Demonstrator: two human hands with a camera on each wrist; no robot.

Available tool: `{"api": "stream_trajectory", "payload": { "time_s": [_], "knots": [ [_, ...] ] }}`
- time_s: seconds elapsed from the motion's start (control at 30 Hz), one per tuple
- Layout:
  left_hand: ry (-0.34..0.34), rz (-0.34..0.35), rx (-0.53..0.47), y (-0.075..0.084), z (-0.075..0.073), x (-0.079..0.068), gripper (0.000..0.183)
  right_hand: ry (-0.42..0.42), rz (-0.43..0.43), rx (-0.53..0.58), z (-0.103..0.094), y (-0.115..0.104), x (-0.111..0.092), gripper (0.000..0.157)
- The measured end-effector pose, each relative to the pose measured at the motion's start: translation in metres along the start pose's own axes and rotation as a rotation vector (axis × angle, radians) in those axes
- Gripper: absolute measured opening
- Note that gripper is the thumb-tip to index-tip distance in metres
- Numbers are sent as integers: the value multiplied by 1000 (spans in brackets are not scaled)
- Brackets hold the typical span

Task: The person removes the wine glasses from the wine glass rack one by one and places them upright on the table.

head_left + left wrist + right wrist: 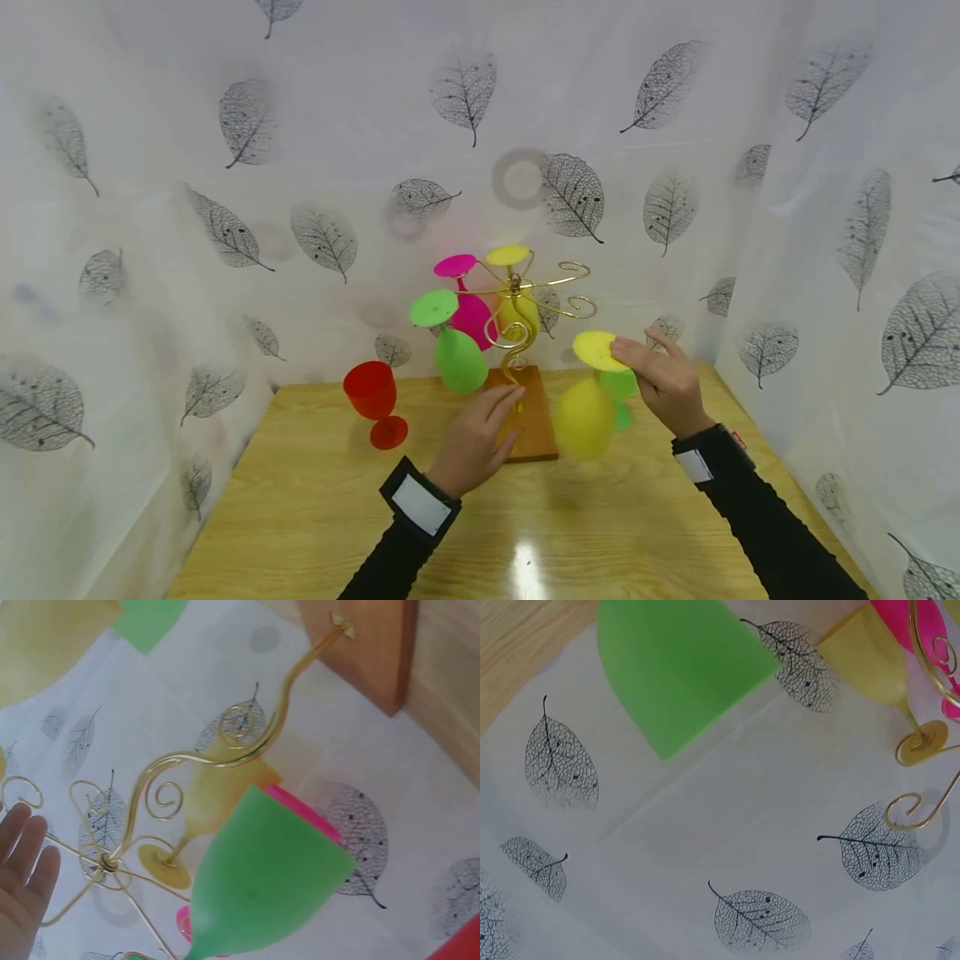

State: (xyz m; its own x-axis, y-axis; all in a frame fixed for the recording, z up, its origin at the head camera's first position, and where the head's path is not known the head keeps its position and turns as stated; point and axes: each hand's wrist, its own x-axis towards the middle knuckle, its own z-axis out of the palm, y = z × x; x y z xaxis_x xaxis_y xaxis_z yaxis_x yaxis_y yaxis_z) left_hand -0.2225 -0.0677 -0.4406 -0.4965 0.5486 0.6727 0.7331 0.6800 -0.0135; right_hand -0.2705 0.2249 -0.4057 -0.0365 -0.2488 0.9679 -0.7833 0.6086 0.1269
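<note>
In the head view my right hand (663,382) pinches the rim of the round foot of a yellow plastic goblet (585,421), which hangs bowl-down. My left hand (476,437) is in front of a gold wire goblet rack (517,325), fingers extended and overlapping its wooden base (536,446). Upside down on the rack's arms hang a green goblet (461,362), a pink goblet (474,321) and another yellow goblet (527,312). Two curled arms on the right hold nothing. The right wrist view does not show my right hand.
A red goblet (371,392) stands on the wooden table (315,492) left of the rack. Behind the held goblet is another green goblet (621,387), partly hidden. A white leaf-print sheet (360,108) surrounds the table at the back and sides.
</note>
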Motion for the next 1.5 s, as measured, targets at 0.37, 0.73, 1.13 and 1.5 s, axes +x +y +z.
{"api": "stream_trajectory", "payload": {
  "time_s": [0.37, 0.73, 1.13, 1.5],
  "knots": [
    [61, 73, 31, 8, -10, 15, 61, -118, -64, 171, 36, -35, -14, 25],
    [78, 141, 55, 9, -7, 14, 35, -151, -64, 300, 58, -54, -23, 25],
    [107, 123, 95, 7, -8, 9, 28, -313, 57, 540, 56, -65, -23, 29],
    [148, 157, 71, 2, 1, 3, 55, -324, 327, 485, 57, -68, -33, 25]
  ]
}}
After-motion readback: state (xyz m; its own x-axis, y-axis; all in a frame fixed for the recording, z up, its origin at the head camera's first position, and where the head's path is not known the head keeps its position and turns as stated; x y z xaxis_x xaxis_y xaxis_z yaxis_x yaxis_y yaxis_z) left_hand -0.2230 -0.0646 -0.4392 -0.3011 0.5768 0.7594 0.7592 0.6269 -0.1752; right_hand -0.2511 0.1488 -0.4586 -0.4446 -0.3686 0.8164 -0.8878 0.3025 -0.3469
